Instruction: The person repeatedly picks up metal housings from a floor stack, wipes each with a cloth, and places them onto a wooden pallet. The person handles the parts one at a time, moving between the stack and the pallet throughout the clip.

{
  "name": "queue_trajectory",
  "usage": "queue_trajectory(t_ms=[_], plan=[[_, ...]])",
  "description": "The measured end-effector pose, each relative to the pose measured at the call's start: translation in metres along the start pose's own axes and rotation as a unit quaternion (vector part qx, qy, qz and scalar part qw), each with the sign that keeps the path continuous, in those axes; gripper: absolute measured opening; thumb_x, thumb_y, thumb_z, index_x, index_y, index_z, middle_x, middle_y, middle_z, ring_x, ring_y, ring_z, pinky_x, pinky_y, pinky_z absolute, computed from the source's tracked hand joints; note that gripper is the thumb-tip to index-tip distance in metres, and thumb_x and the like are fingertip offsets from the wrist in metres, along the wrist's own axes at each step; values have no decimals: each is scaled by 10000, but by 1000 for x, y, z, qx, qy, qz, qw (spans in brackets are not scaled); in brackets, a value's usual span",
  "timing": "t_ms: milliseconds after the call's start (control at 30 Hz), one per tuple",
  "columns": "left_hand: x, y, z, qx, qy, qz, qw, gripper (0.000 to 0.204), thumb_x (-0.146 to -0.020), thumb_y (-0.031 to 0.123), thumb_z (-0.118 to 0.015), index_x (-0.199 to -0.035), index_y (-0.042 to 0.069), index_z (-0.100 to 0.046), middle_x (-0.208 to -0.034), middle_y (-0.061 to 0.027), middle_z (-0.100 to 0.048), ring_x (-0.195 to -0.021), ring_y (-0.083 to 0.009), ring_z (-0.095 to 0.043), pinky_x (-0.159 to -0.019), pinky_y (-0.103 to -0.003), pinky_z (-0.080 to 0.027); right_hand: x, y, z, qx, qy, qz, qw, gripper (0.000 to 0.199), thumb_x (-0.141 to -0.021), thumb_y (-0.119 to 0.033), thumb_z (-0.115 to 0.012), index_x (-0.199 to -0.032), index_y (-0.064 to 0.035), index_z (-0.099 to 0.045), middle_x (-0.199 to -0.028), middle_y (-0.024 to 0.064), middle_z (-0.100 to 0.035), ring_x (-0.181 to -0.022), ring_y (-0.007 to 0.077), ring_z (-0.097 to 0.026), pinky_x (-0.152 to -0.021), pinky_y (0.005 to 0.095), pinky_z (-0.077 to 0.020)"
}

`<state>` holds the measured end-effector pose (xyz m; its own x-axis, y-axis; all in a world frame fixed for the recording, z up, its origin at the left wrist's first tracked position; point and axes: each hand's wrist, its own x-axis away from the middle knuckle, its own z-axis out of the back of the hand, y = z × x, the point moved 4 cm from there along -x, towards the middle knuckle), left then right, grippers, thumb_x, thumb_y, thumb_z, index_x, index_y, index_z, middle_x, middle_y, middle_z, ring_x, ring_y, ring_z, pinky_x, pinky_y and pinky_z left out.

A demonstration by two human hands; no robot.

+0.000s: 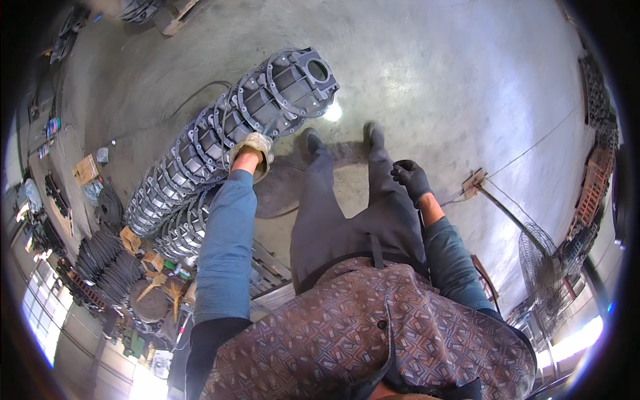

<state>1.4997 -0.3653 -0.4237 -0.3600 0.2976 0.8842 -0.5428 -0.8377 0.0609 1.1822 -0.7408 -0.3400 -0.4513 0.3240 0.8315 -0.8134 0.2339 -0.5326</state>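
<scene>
My left hand [253, 150], in a pale work glove, reaches out to a long row of grey cast metal housings [227, 127] stacked on edge along the floor. It rests against a flange near the row's end, and its grip on it is hidden. The end housing [301, 79] faces up with a round opening and a ring of bolt holes. My right hand [410, 179], in a black glove, hangs beside my right thigh with its fingers curled and nothing in it. My two feet [340, 140] stand on the concrete just right of the row.
A second row of housings [183, 230] lies beside my left arm. Dark stacked parts [107, 263] and cardboard boxes [85, 170] sit at the left. A standing fan [543, 257] and a floor bracket with a cable [475, 181] are at the right. A hose [200, 93] curls on the floor.
</scene>
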Motion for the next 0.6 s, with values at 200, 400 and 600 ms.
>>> queue_trajectory(t_ms=[200, 400, 600], plan=[[-6, 24, 89, 40, 33, 86, 995, 300, -798, 294, -693, -1048, 136, -743, -1107, -138, -707, -990, -349, -687, -838, -449, -557, -59, 15, -2, 27, -30, 24, 999, 217, -900, -124, -666, -1083, -8, -678, -913, 70, -711, -781, 155, -644, -708, 292, -512], [-10, 37, 112, 53, 43, 187, 980, 297, -866, 287, -606, -1061, 112, -746, -1137, -190, -685, -1075, -392, -654, -902, -474, -537, -97, -22, 3, 49, -126, -49, 990, 208, -894, -98, -670, -1068, 14, -653, -897, 58, -703, -787, 120, -639, -709, 269, -516], [-51, 76, 163, -1, 18, 194, 981, 362, -895, 333, -552, -1103, 101, -735, -1178, -188, -677, -1118, -380, -646, -940, -474, -529, -131, 9, 19, -79, -114, -45, 989, 195, -898, -82, -666, -1059, 26, -647, -886, 62, -705, -760, 119, -634, -696, 259, -518]])
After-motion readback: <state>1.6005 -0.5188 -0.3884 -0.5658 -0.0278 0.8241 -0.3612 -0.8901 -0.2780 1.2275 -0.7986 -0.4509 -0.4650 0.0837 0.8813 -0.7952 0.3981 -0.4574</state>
